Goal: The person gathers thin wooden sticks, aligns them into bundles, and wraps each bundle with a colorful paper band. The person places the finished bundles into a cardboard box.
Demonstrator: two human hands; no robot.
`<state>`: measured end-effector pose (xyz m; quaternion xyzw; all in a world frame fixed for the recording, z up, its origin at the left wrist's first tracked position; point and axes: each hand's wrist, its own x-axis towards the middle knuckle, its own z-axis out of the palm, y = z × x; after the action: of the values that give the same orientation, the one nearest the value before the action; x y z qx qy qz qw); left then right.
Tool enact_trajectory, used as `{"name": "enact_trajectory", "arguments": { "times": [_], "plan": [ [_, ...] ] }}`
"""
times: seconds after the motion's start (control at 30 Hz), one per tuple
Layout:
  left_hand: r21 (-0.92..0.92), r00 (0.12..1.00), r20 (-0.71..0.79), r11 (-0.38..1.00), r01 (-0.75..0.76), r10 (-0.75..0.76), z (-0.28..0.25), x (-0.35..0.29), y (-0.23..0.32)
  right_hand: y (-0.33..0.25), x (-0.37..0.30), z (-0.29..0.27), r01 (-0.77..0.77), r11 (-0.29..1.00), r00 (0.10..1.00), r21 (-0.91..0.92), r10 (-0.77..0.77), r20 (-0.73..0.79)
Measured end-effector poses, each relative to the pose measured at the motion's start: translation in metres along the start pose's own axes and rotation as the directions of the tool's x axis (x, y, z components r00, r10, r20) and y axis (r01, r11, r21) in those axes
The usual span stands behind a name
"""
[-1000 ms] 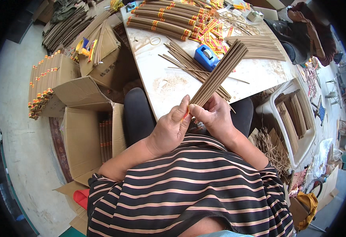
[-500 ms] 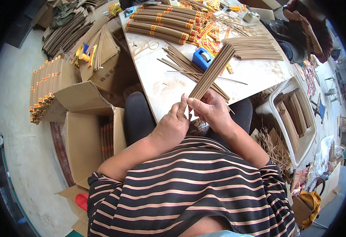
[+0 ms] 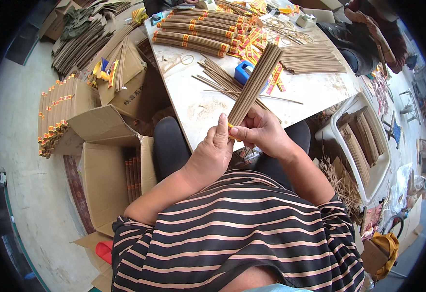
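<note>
A bundle of brown incense sticks slants up and to the right from my two hands, its lower end between them. My left hand is closed round that end, the index finger pointing up along its side. My right hand grips the bundle from the other side, thumb pressed on a yellow and red paper band of which only a little shows. Beneath the bundle on the white table are a blue tape dispenser, partly covered, and loose incense sticks.
Banded incense bundles lie stacked at the table's far left, beside red and yellow paper bands. Fanned sticks lie far right. An opened carton stands left, a white tub of sticks right. Another person sits back right.
The bundle has tipped slightly more upright and moved left. A yellow edge of the paper band now shows between my fingers, and my right hand has shifted a little lower.
</note>
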<state>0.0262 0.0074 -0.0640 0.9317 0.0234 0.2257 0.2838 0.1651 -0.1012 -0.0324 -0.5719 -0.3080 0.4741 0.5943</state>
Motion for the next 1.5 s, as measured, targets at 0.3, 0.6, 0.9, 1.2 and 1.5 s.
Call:
{"name": "enact_trajectory", "arguments": {
  "times": [0.3,0.6,0.9,1.2,1.5],
  "plan": [
    [-0.301,1.0,0.007,0.954,0.006,-0.004,-0.013,0.004,0.001,-0.013,-0.004,0.001,0.147,0.987,0.982,0.065,-0.153,0.107],
    [-0.753,0.942,0.277,0.566,0.335,-0.189,-0.032,0.008,0.009,-0.006,-0.001,0.003,0.304,0.953,0.947,-0.016,-0.3,0.111],
    [-0.857,0.845,0.448,0.129,0.499,-0.293,-0.04,0.012,0.006,-0.016,-0.001,0.012,0.344,0.933,0.938,-0.103,-0.336,0.081],
    [-0.846,0.8,0.532,-0.155,0.51,-0.277,-0.036,0.019,-0.002,-0.014,0.029,-0.004,0.326,0.936,0.945,0.131,-0.328,-0.009],
    [-0.768,0.775,0.566,0.161,0.62,-0.28,-0.037,0.018,-0.003,-0.034,0.039,0.035,0.319,0.701,0.941,0.637,-0.153,-0.303]
  ]
}}
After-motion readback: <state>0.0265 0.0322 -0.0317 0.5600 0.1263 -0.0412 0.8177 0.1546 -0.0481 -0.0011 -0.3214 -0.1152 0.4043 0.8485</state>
